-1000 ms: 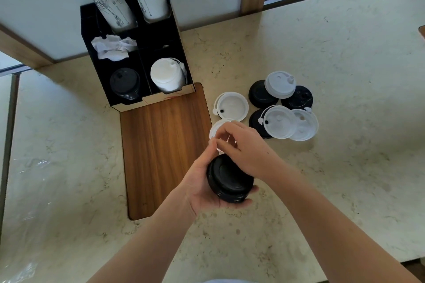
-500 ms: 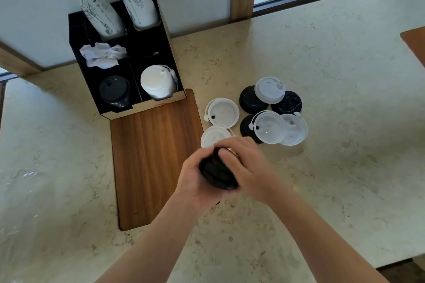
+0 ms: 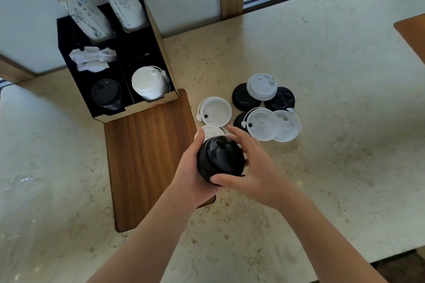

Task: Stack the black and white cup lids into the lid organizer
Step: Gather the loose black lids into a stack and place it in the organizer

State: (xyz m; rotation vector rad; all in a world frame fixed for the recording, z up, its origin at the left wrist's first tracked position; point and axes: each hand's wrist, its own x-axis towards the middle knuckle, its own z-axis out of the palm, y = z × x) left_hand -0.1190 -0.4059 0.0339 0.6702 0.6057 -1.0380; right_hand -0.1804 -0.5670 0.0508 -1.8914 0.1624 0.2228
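Black lids (image 3: 220,159), one small stack, held in both my hands above the counter (image 3: 322,64).
Loose on counter I count three black, five white; left hand (image 3: 192,167) cups the stack, right hand (image 3: 250,167) curls round it; organizer (image 3: 158,37) holds one black, one white stack, bare board (image 3: 147,156) between.

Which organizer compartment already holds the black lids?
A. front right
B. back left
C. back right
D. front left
D: the black lids sit in the front-left slot of the lid organizer, beside the white lids in the front-right slot; the back slots hold paper cups.
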